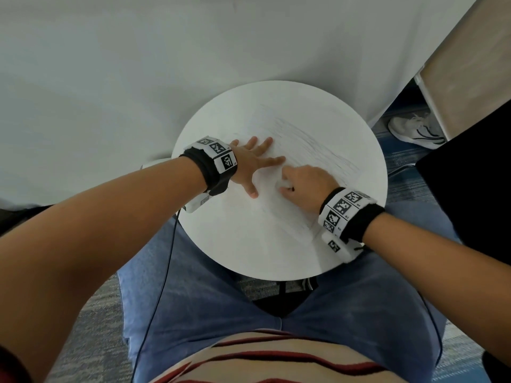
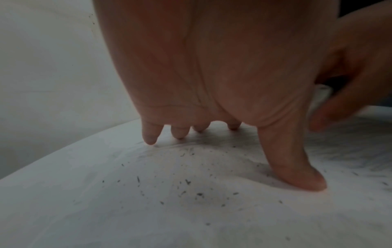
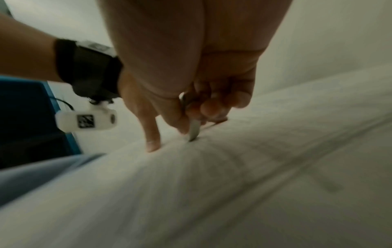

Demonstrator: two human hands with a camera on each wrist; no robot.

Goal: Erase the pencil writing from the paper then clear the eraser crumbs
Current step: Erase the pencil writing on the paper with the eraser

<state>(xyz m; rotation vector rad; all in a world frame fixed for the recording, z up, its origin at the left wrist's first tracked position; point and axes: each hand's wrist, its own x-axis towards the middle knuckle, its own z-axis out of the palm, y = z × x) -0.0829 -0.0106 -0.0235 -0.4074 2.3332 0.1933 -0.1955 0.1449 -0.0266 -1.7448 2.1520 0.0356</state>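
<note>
left hand (image 1: 250, 163): flat on the paper (image 1: 276, 233), fingers (image 2: 150, 134) spread straight, thumb pressing down, gripping nothing
right hand (image 1: 305, 183): just beside the left, fingers curled tight around a white eraser (image 3: 194, 130), its tip touching the sheet
paper: spread over the round white bench (image 1: 370, 150), grey pencil streaks (image 1: 318, 145) across the far right part
crumbs (image 2: 186, 182): dark specks scattered under and near the left palm
background: white sneaker (image 1: 414, 129) on the floor, far right
</note>
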